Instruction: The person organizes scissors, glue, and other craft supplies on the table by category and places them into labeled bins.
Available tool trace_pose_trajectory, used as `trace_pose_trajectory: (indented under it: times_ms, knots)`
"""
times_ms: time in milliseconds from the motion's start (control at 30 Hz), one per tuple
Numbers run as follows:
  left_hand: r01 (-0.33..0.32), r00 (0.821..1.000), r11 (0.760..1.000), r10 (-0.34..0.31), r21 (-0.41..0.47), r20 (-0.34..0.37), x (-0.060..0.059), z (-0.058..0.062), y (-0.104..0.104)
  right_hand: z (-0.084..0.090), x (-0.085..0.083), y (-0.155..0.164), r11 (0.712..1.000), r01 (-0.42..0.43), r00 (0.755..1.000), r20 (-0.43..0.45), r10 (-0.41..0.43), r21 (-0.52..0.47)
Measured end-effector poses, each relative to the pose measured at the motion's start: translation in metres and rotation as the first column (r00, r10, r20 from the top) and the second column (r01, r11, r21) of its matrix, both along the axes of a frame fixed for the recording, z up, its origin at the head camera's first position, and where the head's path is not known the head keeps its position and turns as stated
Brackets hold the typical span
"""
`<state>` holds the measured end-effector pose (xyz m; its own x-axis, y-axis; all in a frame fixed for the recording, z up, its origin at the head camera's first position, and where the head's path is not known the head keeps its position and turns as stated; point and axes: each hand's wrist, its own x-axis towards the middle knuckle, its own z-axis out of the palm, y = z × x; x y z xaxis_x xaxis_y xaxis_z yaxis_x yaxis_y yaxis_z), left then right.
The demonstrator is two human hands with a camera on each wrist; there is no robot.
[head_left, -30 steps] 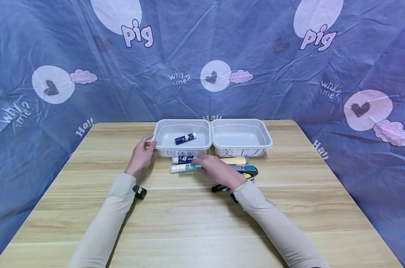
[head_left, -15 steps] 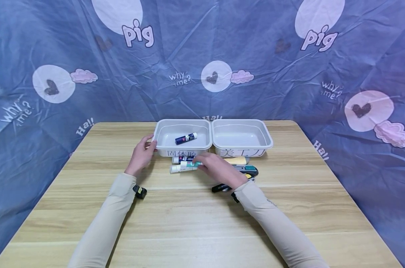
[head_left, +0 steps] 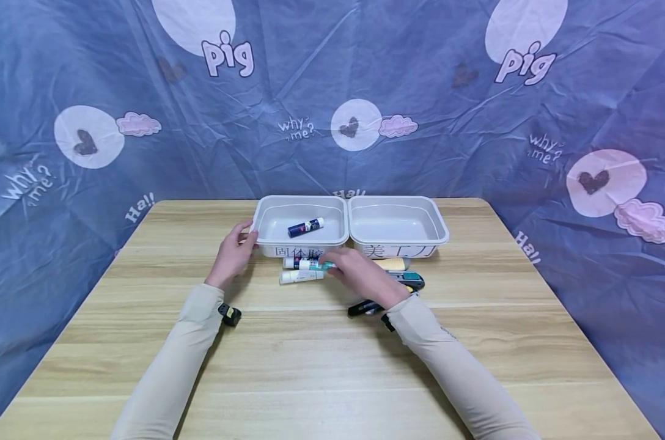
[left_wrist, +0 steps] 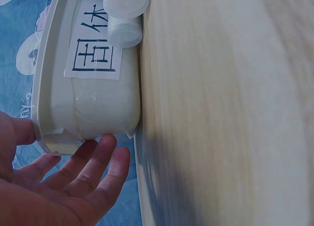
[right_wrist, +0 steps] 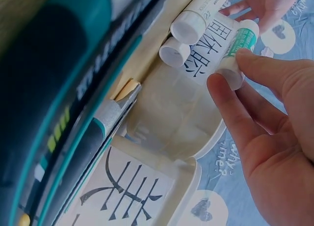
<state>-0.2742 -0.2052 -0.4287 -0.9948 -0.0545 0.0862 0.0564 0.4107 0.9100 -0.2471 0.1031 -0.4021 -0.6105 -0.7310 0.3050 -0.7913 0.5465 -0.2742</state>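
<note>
My right hand point(head_left: 360, 274) pinches a glue stick point(right_wrist: 240, 43) with a green label and white cap between thumb and fingers, just in front of the left bin. My left hand point(head_left: 235, 253) rests at the left end of the white left bin point(head_left: 261, 211), thumb at its rim and fingertips against its wall, in the left wrist view too. A blue glue stick point(head_left: 305, 227) lies inside this bin. On the table in front lie a white glue stick point(head_left: 301, 277) and another blue one point(head_left: 290, 263), partly covered by the held stick.
A second white bin point(head_left: 398, 229) stands right against the first; both have labels with black characters. Utility knives lie under and beside my right arm: a yellow-handled one point(head_left: 394, 264), a teal-and-black one point(head_left: 412, 280) and a black one point(head_left: 361, 308). A blue printed cloth point(head_left: 200, 153) hangs behind.
My right hand has raised the green-labelled glue stick off the white one's place and shifted it slightly toward the left bin. My left hand has stayed where it was.
</note>
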Motion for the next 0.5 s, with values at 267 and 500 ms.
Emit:
trace_pose_trajectory:
  times_ms: [267, 500]
  knots:
    - [0.000, 1.000, 1.000, 0.000, -0.007, -0.004, -0.0002, -0.0005, 0.0007, 0.0002, -0.0040, 0.0008, 1.000, 0.016, 1.000, -0.006, -0.016, -0.005]
    - [0.000, 1.000, 1.000, 0.000, -0.006, -0.003, -0.0011, -0.0011, 0.0007, 0.0016, -0.0056, 0.0028, 0.998, 0.060, 0.998, -0.027, -0.061, -0.031]
